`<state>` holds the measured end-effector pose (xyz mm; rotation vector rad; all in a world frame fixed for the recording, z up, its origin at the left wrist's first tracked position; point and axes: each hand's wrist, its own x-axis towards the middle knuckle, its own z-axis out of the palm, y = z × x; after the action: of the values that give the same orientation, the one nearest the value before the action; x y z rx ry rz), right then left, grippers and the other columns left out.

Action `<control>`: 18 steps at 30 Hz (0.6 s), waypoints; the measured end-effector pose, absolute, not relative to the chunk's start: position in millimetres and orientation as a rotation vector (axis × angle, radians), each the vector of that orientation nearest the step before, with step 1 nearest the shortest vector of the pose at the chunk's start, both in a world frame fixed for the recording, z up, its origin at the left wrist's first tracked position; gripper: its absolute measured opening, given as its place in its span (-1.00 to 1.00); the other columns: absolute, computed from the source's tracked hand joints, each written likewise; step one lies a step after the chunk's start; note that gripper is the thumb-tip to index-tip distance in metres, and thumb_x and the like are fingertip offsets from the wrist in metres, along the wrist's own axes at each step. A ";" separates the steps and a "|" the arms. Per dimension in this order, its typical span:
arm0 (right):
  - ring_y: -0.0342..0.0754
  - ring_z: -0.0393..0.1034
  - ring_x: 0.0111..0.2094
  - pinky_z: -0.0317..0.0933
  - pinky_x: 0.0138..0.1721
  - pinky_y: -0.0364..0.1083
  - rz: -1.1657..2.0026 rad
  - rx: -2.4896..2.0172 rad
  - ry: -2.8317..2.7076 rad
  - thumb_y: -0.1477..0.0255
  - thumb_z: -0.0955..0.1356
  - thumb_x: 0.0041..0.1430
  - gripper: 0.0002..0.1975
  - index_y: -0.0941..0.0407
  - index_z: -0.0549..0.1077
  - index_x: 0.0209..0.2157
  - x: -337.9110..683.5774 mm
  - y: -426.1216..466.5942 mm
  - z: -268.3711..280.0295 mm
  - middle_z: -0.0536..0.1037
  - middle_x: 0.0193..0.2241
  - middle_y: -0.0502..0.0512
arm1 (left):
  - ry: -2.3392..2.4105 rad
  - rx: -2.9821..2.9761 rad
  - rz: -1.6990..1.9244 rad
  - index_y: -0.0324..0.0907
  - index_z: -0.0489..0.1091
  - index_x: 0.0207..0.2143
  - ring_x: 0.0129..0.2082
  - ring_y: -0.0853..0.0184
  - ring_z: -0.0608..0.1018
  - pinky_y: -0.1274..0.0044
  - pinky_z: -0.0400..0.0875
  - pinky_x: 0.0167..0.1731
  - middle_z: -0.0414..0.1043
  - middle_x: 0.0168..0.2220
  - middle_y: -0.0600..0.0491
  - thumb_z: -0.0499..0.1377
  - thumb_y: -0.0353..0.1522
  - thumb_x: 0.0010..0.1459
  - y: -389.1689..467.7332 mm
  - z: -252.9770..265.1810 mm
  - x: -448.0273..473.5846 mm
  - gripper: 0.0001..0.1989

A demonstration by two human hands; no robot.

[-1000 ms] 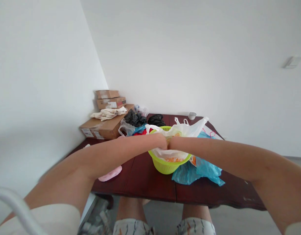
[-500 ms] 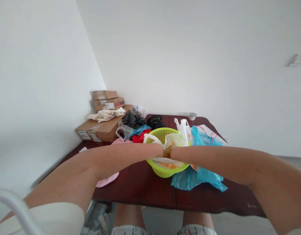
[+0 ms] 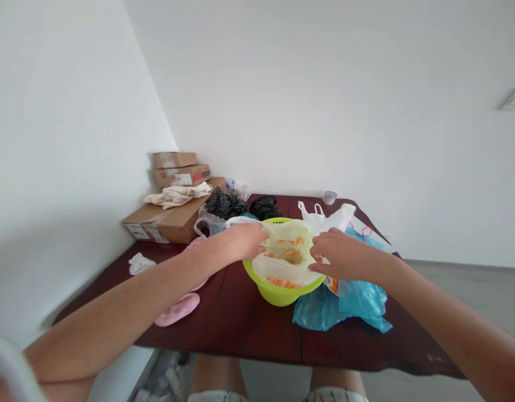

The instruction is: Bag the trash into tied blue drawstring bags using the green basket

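A white translucent plastic bag (image 3: 284,268) with orange print lines a yellow-green plastic basket (image 3: 278,296), its mouth spread wide over the rim. Something brownish shows at the bottom of the bag. At the basket's left rim, my left hand (image 3: 248,241) has its fingers curled on the bag's edge. On the opposite side my right hand (image 3: 335,254) grips the bag's right edge between bent fingers and thumb. White bag handles (image 3: 311,211) stick up behind the basket. A blue plastic bag (image 3: 343,304) lies crumpled beside the basket, under my right hand.
Black plastic bags (image 3: 226,204) lie behind left, beside stacked cardboard boxes (image 3: 169,218) with a cream cloth (image 3: 177,194) on top. Pink cloth items (image 3: 177,310) and a white crumpled piece (image 3: 140,263) rest at left. A small bowl (image 3: 329,197) stands at the table's (image 3: 257,335) back edge.
My hands, earlier together down inside the basket, have come up and moved apart to its two sides. The bag's mouth is now stretched open across the rim.
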<state>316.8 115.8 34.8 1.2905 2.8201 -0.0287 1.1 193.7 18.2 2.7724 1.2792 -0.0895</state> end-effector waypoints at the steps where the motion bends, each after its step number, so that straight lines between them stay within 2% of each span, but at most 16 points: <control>1: 0.17 0.65 -0.11 0.31 0.16 0.19 -0.076 1.289 2.838 0.24 0.49 0.57 -0.69 0.08 0.66 -0.30 325.2 111.2 34.5 0.74 -0.21 0.19 | 1.301 2.780 -0.106 -0.11 0.74 0.21 0.25 -0.19 0.73 0.12 0.60 0.29 0.67 0.33 -0.28 0.34 -0.22 0.45 191.6 18.8 -3.9 -0.62; 4: 0.12 0.61 -0.14 0.23 0.19 0.19 -0.197 1.332 2.911 0.24 0.48 0.59 -0.68 0.05 0.56 -0.30 347.8 102.7 27.4 0.70 -0.23 0.09 | 1.326 2.775 -0.112 -0.06 0.71 0.30 0.40 -0.15 0.66 0.18 0.49 0.46 0.56 0.49 -0.21 0.38 -0.12 0.44 185.3 26.9 -14.4 -0.53; 7: 0.09 0.60 -0.15 0.22 0.17 0.18 -0.183 1.347 2.998 0.32 0.42 0.64 -0.72 0.04 0.53 -0.26 365.2 96.9 19.3 0.68 -0.23 0.06 | 1.273 2.691 -0.071 -0.06 0.66 0.40 0.57 -0.14 0.51 0.21 0.32 0.61 0.45 0.60 -0.16 0.41 -0.04 0.43 179.1 44.7 -25.6 -0.41; 9: 0.09 0.59 -0.15 0.23 0.14 0.17 -0.069 1.334 3.090 0.35 0.36 0.69 -0.70 0.04 0.55 -0.24 372.4 89.8 16.2 0.67 -0.23 0.08 | 1.212 2.611 -0.072 -0.03 0.63 0.45 0.63 -0.13 0.43 0.23 0.25 0.65 0.22 0.73 -0.10 0.43 0.02 0.43 174.6 56.9 -36.8 -0.34; 11: 0.10 0.58 -0.15 0.27 0.09 0.18 0.124 1.314 3.192 0.37 0.33 0.72 -0.69 0.03 0.59 -0.22 376.0 78.0 13.2 0.67 -0.20 0.11 | 1.181 2.552 -0.083 0.05 0.59 0.50 0.65 -0.15 0.40 0.22 0.28 0.63 -0.12 0.83 -0.02 0.46 0.08 0.39 169.0 65.1 -50.3 -0.27; 13: 0.11 0.57 -0.15 0.33 0.04 0.18 0.331 1.278 3.259 0.42 0.33 0.70 -0.71 0.01 0.63 -0.18 376.7 62.5 6.8 0.69 -0.16 0.14 | 1.187 2.549 -0.025 0.07 0.60 0.48 0.66 -0.17 0.39 0.20 0.31 0.62 -0.28 0.85 0.02 0.49 0.08 0.37 161.7 67.5 -63.8 -0.27; 16: 0.14 0.61 -0.11 0.44 0.03 0.19 0.565 1.166 3.326 0.53 0.35 0.65 -0.74 -0.03 0.67 -0.08 374.4 39.4 -12.4 0.75 -0.07 0.17 | 1.104 2.593 0.082 0.05 0.72 0.34 0.71 -0.12 0.30 0.22 0.22 0.67 -0.15 0.83 0.08 0.52 0.01 0.38 147.4 61.7 -79.3 -0.43; 18: 0.16 0.66 -0.02 0.50 0.09 0.21 0.632 1.101 3.374 0.56 0.37 0.64 -0.75 -0.02 0.68 -0.07 371.4 28.9 -28.9 0.78 0.00 0.19 | 0.999 2.593 0.108 0.08 0.79 0.23 0.74 -0.02 0.25 0.30 0.17 0.69 -0.02 0.81 0.13 0.42 0.01 0.49 137.3 53.0 -86.8 -0.59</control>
<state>371.4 28.9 -28.9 1.1008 3.3738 0.6322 -86.8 137.3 53.0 2.5931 0.9994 0.1076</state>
